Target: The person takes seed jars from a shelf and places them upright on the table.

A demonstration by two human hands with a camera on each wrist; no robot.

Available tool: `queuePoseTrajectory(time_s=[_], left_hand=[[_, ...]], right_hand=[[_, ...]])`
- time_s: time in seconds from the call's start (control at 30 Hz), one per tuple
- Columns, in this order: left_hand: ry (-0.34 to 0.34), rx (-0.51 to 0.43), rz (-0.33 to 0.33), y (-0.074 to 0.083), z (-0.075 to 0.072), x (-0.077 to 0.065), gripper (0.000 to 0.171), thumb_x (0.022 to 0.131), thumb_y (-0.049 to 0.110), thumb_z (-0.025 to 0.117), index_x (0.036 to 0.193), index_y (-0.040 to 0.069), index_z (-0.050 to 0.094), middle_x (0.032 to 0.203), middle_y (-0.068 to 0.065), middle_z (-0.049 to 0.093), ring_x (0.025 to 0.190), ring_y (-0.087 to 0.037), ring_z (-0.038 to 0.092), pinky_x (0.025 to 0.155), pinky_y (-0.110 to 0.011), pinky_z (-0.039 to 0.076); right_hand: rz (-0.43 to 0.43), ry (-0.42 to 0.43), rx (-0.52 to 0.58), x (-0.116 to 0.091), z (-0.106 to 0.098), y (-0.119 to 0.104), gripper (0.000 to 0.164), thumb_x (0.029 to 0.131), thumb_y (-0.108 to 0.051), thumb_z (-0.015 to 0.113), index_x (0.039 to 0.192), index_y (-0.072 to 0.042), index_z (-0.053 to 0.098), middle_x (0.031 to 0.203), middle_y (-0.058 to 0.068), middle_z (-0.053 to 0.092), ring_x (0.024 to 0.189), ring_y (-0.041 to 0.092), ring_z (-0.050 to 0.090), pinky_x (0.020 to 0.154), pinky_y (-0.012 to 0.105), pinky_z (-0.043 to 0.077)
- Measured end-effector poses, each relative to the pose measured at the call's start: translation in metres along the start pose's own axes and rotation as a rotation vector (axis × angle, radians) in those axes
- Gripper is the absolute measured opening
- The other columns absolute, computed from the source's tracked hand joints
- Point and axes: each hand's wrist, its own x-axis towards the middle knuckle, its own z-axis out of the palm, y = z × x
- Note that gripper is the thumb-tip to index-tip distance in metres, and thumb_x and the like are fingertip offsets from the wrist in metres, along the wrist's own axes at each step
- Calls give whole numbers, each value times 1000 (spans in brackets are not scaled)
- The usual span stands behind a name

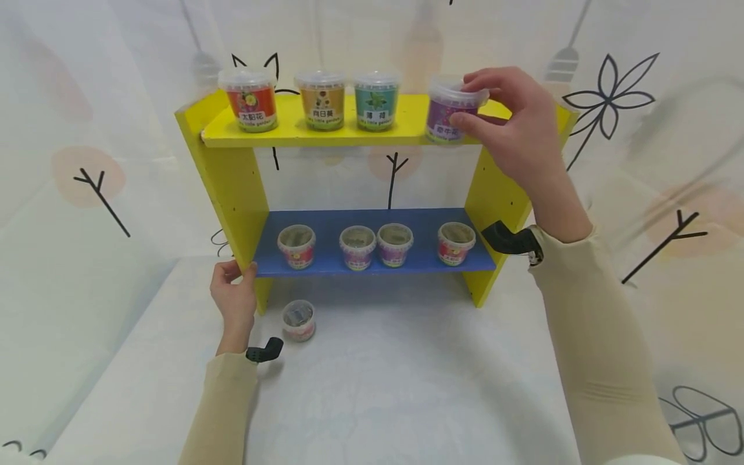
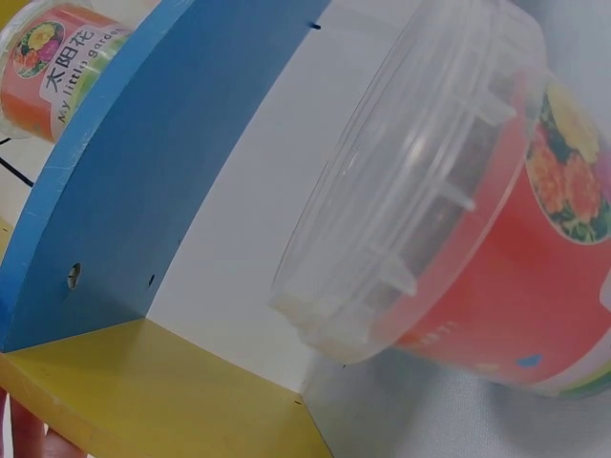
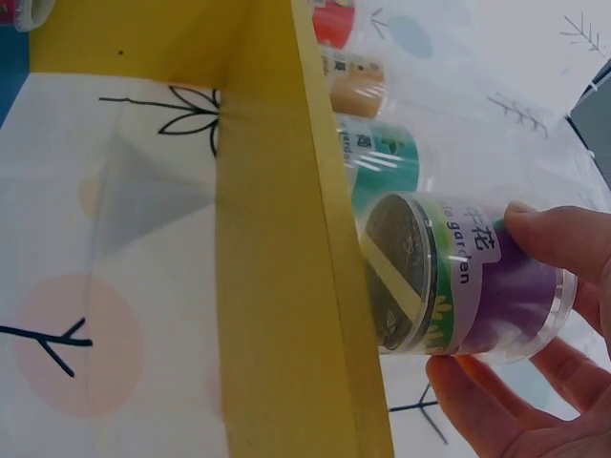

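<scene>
My right hand [image 1: 520, 126] grips a purple-labelled plastic cup with a clear lid [image 1: 443, 117], thumb on one side and fingers on the other. The cup is at the front edge of the yellow top board [image 1: 401, 132]; its underside shows in the right wrist view, and I cannot tell if it touches the board. To its left on that board stand red [image 1: 253, 108], yellow [image 1: 323, 106] and teal [image 1: 376, 104] cups. Low on the left, my left hand [image 1: 234, 294] holds the shelf's yellow side panel [image 1: 223, 181] near the blue board.
Several small lidded cups, one red-labelled [image 1: 456, 248], stand along the blue lower board [image 1: 320, 219]. Another red-labelled cup [image 1: 299, 326] sits on the white tabletop [image 1: 395, 374], right of the left wrist. Behind the shelf hangs a patterned white cloth [image 1: 360, 174].
</scene>
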Motion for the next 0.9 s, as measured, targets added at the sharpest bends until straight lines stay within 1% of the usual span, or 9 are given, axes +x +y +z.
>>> queuePoseTrajectory(time_s=[0.13,0.23,0.4,0.5,0.6,0.7,0.9], left_hand=[[1,-2,5,0,0,0,29,95,31,68,111,11,55,116,-4,55,113,-16,50,92,-34,44],[6,0,7,0,0,0,29,95,31,68,111,11,55,115,-3,55,112,-15,50,91,-33,43],[10,-15,35,1,0,-1,27,94,25,69,110,8,56,110,-2,55,109,-15,48,87,-32,40],[5,-19,46,2,1,-2,28,94,24,69,111,6,56,110,-2,55,108,-15,48,88,-33,41],[2,-16,36,2,1,-1,29,95,27,69,111,7,55,111,-1,55,109,-15,48,90,-34,42],[5,-10,32,1,1,-1,29,95,28,68,111,7,55,111,-1,55,109,-15,48,91,-34,43],[8,3,28,0,0,-1,31,95,30,68,113,7,55,114,-3,55,110,-15,48,93,-34,43]], right_hand=[[-52,13,10,-7,-2,-3,29,89,-9,74,117,-5,67,130,5,60,123,21,57,94,29,50],[-84,7,21,-12,-3,-4,28,89,-7,74,116,-2,67,128,6,61,121,21,57,92,28,51],[-82,-9,36,-21,-3,-7,29,88,-4,74,116,0,68,128,6,61,121,22,57,90,28,52],[-84,-13,52,-27,-2,-7,30,86,-1,75,115,1,68,127,7,61,119,22,57,89,27,53],[-87,-19,67,-33,-1,-6,29,86,0,75,114,2,68,126,7,62,119,22,57,88,26,53],[-73,-33,78,-40,1,-5,28,86,0,74,114,2,68,126,7,61,119,22,55,88,25,52],[-65,-66,62,-52,5,0,28,87,-2,75,114,3,68,127,7,62,119,21,55,87,24,52]])
